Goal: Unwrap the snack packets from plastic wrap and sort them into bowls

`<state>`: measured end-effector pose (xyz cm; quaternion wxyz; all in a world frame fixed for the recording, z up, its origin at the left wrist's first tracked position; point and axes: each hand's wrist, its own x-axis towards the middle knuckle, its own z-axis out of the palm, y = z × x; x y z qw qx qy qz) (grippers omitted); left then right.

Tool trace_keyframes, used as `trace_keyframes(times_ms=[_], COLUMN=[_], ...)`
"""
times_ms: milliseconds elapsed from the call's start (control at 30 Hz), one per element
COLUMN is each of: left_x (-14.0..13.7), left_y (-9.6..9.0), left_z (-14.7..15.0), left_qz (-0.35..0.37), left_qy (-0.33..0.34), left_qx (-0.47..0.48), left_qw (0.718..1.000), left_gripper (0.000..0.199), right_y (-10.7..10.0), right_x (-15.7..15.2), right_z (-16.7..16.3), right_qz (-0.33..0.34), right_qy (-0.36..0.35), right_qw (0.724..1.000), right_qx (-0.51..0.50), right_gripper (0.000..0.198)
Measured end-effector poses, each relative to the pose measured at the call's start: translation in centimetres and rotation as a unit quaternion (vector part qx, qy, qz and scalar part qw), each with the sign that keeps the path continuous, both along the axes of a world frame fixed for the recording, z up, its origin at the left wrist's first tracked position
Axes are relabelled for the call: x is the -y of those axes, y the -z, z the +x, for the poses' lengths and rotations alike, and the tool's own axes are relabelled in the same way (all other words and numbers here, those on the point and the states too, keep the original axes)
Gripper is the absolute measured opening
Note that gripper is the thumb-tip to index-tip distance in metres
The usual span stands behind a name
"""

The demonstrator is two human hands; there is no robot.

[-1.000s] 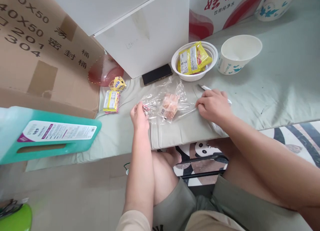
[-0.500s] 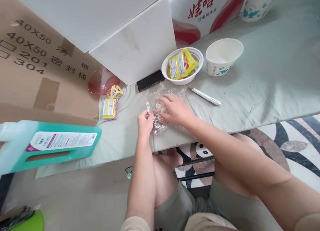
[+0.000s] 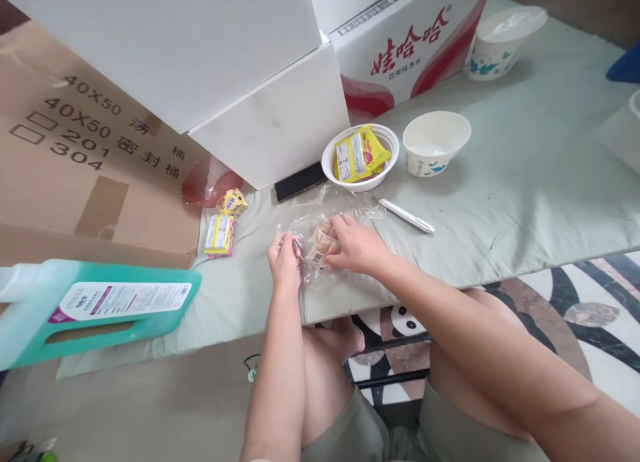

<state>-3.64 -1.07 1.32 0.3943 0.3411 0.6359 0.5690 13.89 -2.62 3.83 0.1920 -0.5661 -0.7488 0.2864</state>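
My left hand [image 3: 285, 257] is closed, pinching the edge of a clear plastic bag [image 3: 311, 215] that lies crumpled on the cloth. My right hand [image 3: 357, 244] curls its fingers around small brownish packets [image 3: 324, 239] at the bag's middle. Print shows on the packets, but their kind is too small to read. Just right of the bag lies a white utility knife [image 3: 407, 215]. Behind it stands a white bowl [image 3: 327, 162] with yellow snack packets [image 3: 361, 154] in it. Next to that bowl is a paper bowl [image 3: 436, 142] with blue-green leaf print.
A black phone [image 3: 299, 182] lies against the white boxes [image 3: 275, 115]. Left are small yellow packets [image 3: 219, 235], a red plastic dish [image 3: 207, 182], a jug of green liquid [image 3: 120, 309] and a big cardboard carton [image 3: 100, 162]. Another paper bowl [image 3: 500, 45] stands at the back right.
The brownish packets show more plainly under my right hand, and the clear bag lies more spread out around them. My left hand still pinches the bag. The whole view has shifted slightly.
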Motion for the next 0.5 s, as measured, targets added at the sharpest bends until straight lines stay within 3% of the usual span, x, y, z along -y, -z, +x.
trace_keyframes(times_ms=[200,400,500], left_x=[-0.2,-0.3,-0.3], left_y=[-0.3,-0.2,-0.3], left_z=[-0.4,-0.6,-0.4], left_qz=[-0.027,-0.02,-0.014], left_qy=[-0.006,-0.005,-0.002], left_qx=[0.028,0.045,0.048], left_qw=[0.999,0.999,0.999], left_gripper=[0.032,0.032,0.032], right_y=[0.5,0.3,0.3], right_x=[-0.1,-1.5,-2.4], right_z=[1.0,2.9,4.2], right_qz=[-0.082,-0.104,-0.093], right_qy=[0.023,0.108,0.155], right_qw=[0.981,0.878,0.864], right_qx=[-0.177,-0.455,-0.47], right_gripper=[0.057,0.057,0.058])
